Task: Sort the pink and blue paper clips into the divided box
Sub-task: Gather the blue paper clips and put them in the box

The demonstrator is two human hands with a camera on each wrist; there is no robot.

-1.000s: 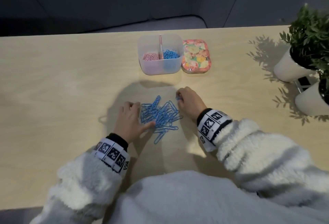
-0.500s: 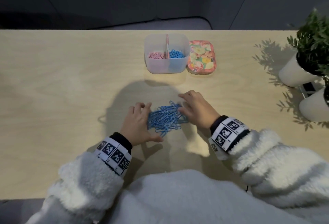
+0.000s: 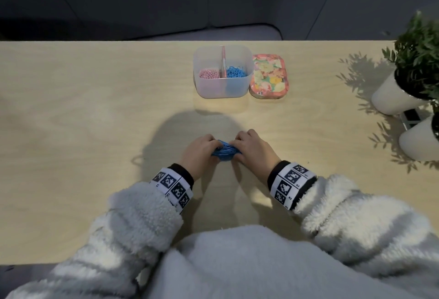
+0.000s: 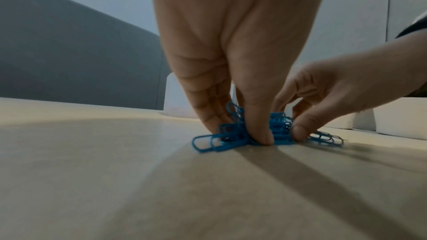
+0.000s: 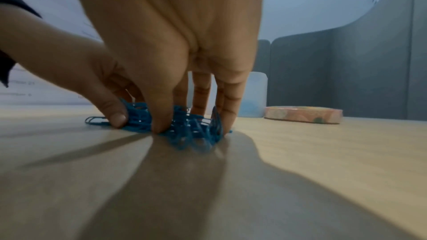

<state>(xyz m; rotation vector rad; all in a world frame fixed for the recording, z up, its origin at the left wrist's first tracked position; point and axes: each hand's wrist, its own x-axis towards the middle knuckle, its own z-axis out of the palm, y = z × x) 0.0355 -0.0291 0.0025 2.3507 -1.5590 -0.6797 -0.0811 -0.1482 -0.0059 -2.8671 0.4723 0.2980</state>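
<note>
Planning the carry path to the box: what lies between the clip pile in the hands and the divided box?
Only bare tabletop, crossed by a shadow, separates the blue paper clips from the divided box, as the head view shows.

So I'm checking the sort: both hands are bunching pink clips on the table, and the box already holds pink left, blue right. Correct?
Not quite. The clips between the left hand and right hand are blue, as the head view shows. The box does hold pink left, blue right.
</note>
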